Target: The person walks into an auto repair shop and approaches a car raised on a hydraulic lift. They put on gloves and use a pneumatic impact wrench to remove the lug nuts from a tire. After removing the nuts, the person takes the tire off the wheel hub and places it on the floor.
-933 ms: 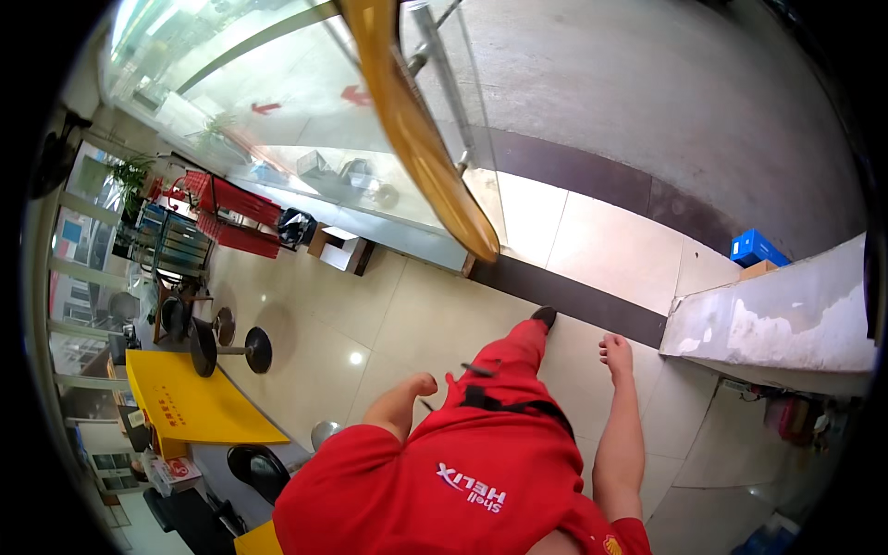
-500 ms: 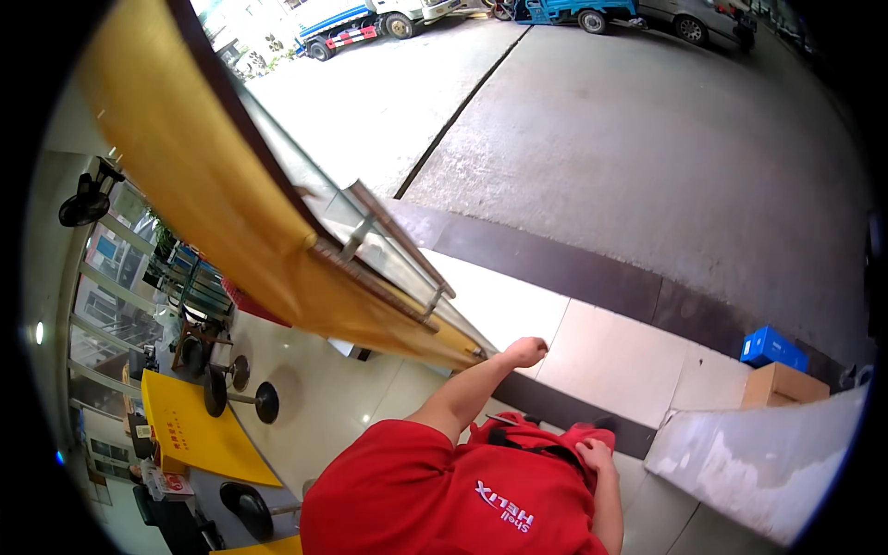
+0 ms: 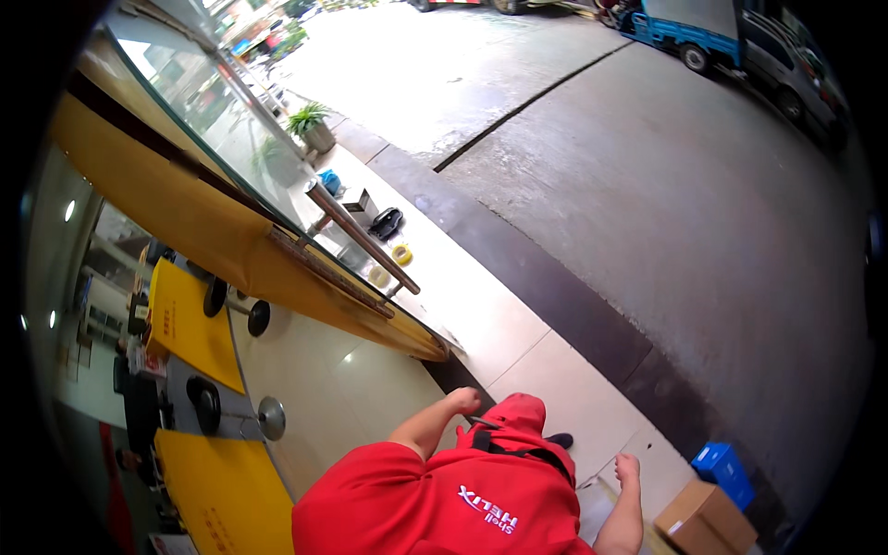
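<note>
My left hand (image 3: pixel 464 400) is curled closed beside the front of my red clothing (image 3: pixel 435 499), with nothing visible in it. Just beyond it is the lower corner of a glass door with a yellow covering (image 3: pixel 240 254) and a long metal pull handle (image 3: pixel 361 236); hand and door are apart. To the right, my right hand (image 3: pixel 627 465) makes a loose fist over the pale tiled step (image 3: pixel 546 393), also with nothing showing in it. A cardboard box (image 3: pixel 706 521) and a blue box (image 3: pixel 724 474) stand nearest to that hand.
Along the step past the door lie a yellow tape roll (image 3: pixel 401 253), a black object (image 3: pixel 387 223) and a potted plant (image 3: pixel 313 128). Indoors at left are yellow-fronted counters (image 3: pixel 217 490) and stools (image 3: pixel 270 419). A blue truck (image 3: pixel 689 32) stands on the concrete outside.
My view has turned, bringing the items on the step into sight. My left hand has drawn back from near the door edge; my right hand has left my clothing and swung outward right.
</note>
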Demonstrator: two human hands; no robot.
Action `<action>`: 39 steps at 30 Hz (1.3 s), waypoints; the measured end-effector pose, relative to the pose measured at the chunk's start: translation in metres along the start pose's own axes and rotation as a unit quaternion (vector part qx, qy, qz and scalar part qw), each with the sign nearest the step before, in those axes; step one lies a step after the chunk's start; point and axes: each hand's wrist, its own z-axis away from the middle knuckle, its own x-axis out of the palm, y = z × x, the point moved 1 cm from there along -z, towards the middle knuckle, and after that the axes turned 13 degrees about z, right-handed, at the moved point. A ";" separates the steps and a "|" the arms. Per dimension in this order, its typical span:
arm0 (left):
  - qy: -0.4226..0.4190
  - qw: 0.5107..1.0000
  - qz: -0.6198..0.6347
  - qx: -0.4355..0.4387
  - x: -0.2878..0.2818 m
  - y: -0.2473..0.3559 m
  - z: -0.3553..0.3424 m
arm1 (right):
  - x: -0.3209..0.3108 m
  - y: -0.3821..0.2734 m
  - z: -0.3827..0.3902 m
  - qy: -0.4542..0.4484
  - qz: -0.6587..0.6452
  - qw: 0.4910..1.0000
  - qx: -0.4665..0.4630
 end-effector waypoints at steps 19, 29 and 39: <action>0.139 0.937 0.298 0.115 -0.043 0.197 -0.087 | -0.092 -0.328 -0.097 -0.209 0.208 0.924 -0.242; 0.046 0.979 0.158 -0.119 -0.015 0.127 -0.098 | -0.173 -0.304 -0.172 -0.103 0.019 0.987 -0.123; 0.061 0.981 0.150 -0.108 0.006 0.230 -0.123 | -0.202 -0.139 -0.188 -0.072 0.033 0.989 -0.122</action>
